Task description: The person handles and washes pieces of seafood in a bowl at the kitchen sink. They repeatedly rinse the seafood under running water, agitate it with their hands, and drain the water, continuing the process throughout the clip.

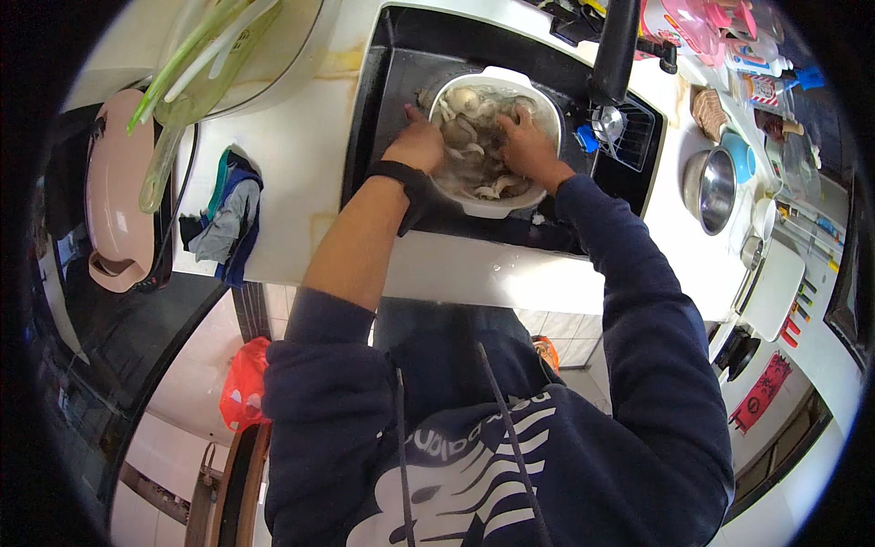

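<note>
A white two-handled basin (502,76) sits in the black sink (410,65), holding cloudy water and pale grey-brown pieces (459,133) that look like mushrooms. My left hand (415,142), with a dark band at the wrist, is at the basin's left rim. One digit points up outside that rim; its other fingers are mostly hidden, so a grip cannot be made out. Over the right part of the basin, my right hand (528,145) has its fingers down among the wet pieces. Whether those fingers hold any piece is unclear.
A black faucet (615,55) and a wire basket (632,140) are at the sink's right. Steel bowl (711,191) and blue bowl (738,156) stand farther right. Leftward are cloths (229,208), a pink appliance (123,184), and scallions (198,58) over a large clear bowl (301,51).
</note>
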{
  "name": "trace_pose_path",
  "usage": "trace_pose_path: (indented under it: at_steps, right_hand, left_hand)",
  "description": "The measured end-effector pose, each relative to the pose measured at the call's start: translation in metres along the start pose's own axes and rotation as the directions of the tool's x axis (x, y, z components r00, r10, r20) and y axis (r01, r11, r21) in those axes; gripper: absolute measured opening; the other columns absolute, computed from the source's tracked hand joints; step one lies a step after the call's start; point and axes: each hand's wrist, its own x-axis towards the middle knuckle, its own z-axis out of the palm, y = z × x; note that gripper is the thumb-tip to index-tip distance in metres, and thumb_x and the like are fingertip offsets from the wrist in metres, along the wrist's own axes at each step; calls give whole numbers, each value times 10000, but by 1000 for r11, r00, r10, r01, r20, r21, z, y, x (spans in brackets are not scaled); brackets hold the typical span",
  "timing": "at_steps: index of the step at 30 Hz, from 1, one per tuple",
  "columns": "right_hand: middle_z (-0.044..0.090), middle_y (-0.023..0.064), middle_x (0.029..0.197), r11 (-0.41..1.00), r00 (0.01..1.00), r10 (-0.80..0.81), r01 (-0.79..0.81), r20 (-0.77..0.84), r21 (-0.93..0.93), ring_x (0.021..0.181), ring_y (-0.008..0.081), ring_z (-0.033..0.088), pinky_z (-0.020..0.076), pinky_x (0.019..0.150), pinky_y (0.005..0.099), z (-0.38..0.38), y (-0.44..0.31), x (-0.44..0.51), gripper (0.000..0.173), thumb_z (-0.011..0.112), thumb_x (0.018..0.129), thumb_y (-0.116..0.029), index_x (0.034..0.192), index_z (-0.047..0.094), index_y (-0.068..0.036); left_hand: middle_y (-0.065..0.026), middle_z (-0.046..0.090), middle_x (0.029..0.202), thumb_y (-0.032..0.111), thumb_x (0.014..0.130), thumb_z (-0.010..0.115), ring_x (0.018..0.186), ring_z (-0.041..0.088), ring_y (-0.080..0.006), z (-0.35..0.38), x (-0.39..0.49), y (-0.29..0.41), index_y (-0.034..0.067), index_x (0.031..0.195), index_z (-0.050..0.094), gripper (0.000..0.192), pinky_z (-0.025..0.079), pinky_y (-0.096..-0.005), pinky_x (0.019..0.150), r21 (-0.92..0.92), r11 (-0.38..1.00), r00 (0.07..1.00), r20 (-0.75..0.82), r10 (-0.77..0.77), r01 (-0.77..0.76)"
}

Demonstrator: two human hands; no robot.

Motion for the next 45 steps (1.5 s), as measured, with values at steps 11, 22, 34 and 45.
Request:
trace_pose_path:
  at_steps: [11,22,34,45]
  right_hand:
    - [642,237,1212,993,981,98,-86,-165,78,1133,421,656,563,916,541,25,-80,20,503,791,858,-371,1218,693,-33]
    - [734,152,990,951,991,80,-107,104,289,970,309,710,566,881,411,19,-60,47,388,868,781,-364,1031,773,-83]
    - [676,-21,1026,295,941,136,-337,309,894,858,51,586,486,743,239,-52,-22,7,259,796,976,-260,1150,695,-97]
    - [678,199,1294,720,964,121,79,-236,690,1169,340,668,528,987,389,-98,-37,-47,398,817,915,-309,1159,753,-2]
  left_hand:
    - [-440,644,1211,70,874,725,1131,709,-455,4,7,0,-323,1456,-140,1114,594,-456,945,30,1000,1000,-16,-3,4]
    - [-404,613,1320,211,963,615,1193,675,-449,3,1,-4,-240,1531,-134,1042,546,-469,1017,-35,999,1000,-25,-1,0]
    - [-226,746,1214,309,965,739,1132,736,-320,-27,-51,29,9,1431,603,571,581,-384,933,-346,881,885,-439,152,-323]
    - [-144,797,1051,259,944,793,950,739,-162,5,-46,58,-31,1151,766,357,559,-298,853,-601,580,822,-513,249,-550]
